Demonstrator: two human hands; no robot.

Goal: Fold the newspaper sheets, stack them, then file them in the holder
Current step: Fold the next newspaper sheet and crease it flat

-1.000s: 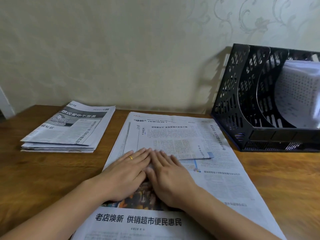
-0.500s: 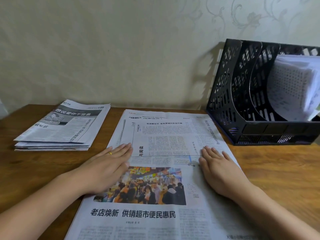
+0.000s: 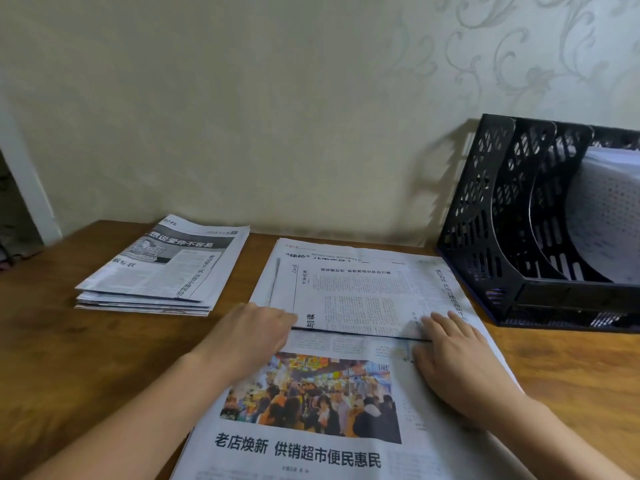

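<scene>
A folded newspaper sheet (image 3: 356, 296) lies on the far half of a large open newspaper (image 3: 311, 452) spread on the wooden table (image 3: 86, 368). My left hand (image 3: 249, 337) is at the folded sheet's near left corner, fingertips tucked under its edge. My right hand (image 3: 453, 358) holds the near right corner, fingers on top and thumb below. The near edge is raised slightly, with a dark shadow line under it. A stack of folded newspapers (image 3: 162, 275) sits at the far left. The black mesh file holder (image 3: 485, 237) stands at the far right.
White papers (image 3: 609, 216) fill the holder's right slot; its two left slots look empty. A patterned wall runs behind the table. Bare wood shows between the stack and the open newspaper and to the right of my right hand.
My hands slid apart from the middle of the folded sheet to its near corners. Its near edge has come slightly off the open newspaper.
</scene>
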